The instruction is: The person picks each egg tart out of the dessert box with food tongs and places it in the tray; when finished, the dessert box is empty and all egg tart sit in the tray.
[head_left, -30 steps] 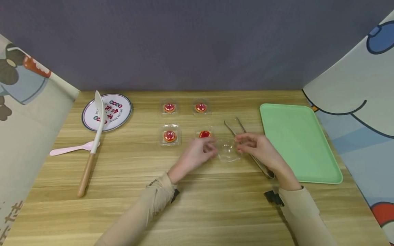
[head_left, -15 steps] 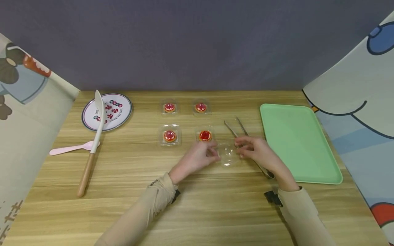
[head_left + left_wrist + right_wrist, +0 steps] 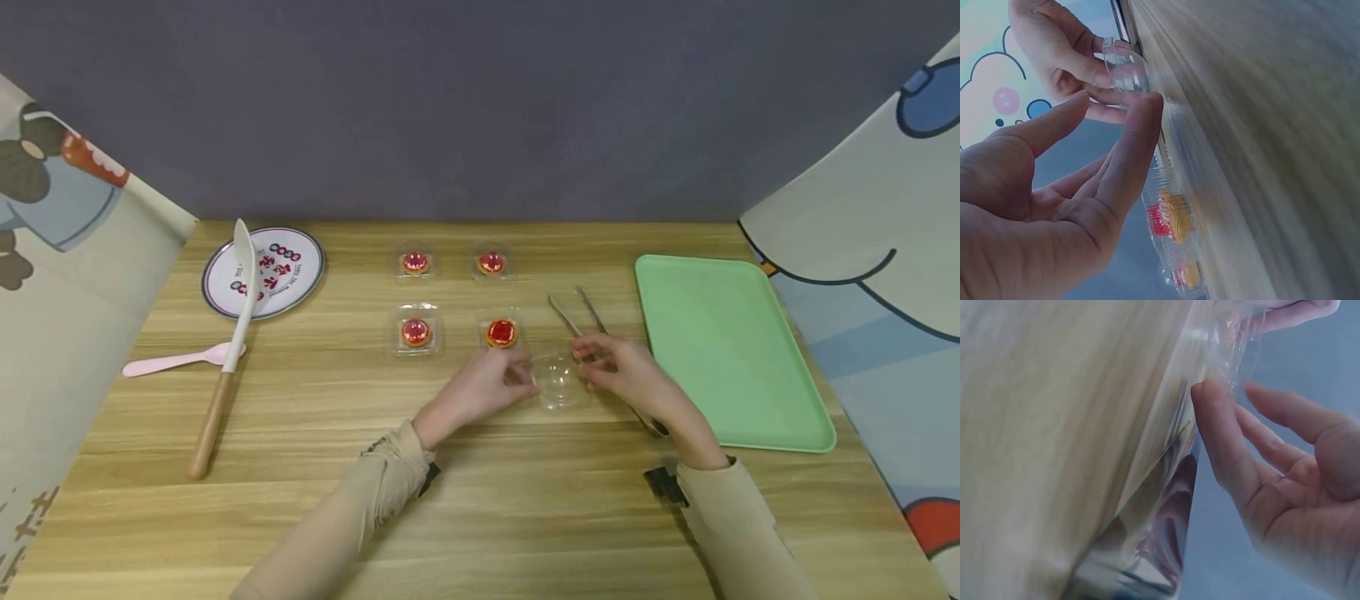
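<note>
Between my hands is a clear domed plastic lid (image 3: pixel 558 383), low at the tabletop with its dome facing down in the left wrist view. My left hand (image 3: pixel 480 387) touches its left edge with a fingertip; thumb and index finger stand apart (image 3: pixel 1082 206). From the other side my right hand (image 3: pixel 633 379) holds the rim between thumb and fingers. Just above the left hand, a red-topped tart (image 3: pixel 501 333) sits in a clear plastic tray. Metal tongs (image 3: pixel 647 423) lie partly beneath the right hand. Clear plastic makes the exact contact hard to see.
Three more tarts in clear boxes stand nearby, one being the front left tart (image 3: pixel 416 333). A green tray (image 3: pixel 735 358) lies at right. At left are a printed plate (image 3: pixel 300 279), a long wooden-handled spoon (image 3: pixel 217 421) across it, and a pink spoon (image 3: pixel 168 363).
The clear lid has come slightly toward me and down. Both hands shifted a little with it, and the tart behind the left hand is now fully uncovered.
</note>
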